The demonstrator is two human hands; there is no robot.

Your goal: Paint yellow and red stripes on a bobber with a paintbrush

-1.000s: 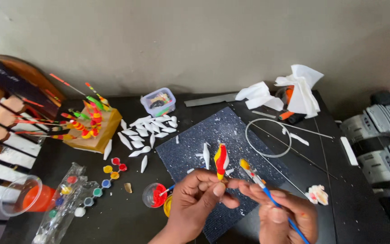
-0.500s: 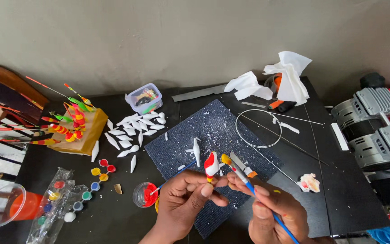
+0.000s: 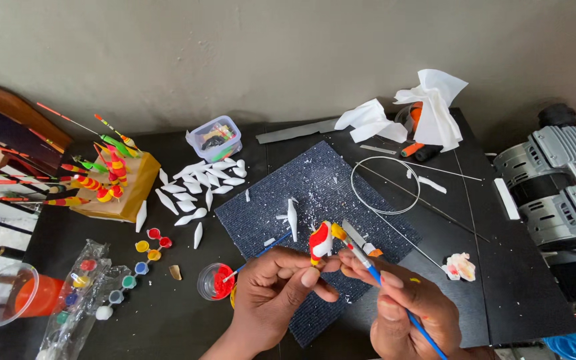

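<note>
The left hand (image 3: 276, 293) pinches a small float (image 3: 319, 243) — white, painted red and yellow — at its fingertips, just above the dark mat (image 3: 315, 193). The right hand (image 3: 405, 313), just beside it, grips a blue-handled brush (image 3: 395, 300), its tip at the float. A red paint pot (image 3: 216, 281) sits left of the left hand on the table (image 3: 501, 280).

- Dark blue textured mat (image 3: 315, 200) lies mid-frame on the black table (image 3: 501, 293).
- White unpainted float bodies (image 3: 201, 183) scatter left of it.
- Crumpled white tissue (image 3: 435, 110) sits upper right.
- Small round paint pots (image 3: 148, 253) line lower left.
</note>
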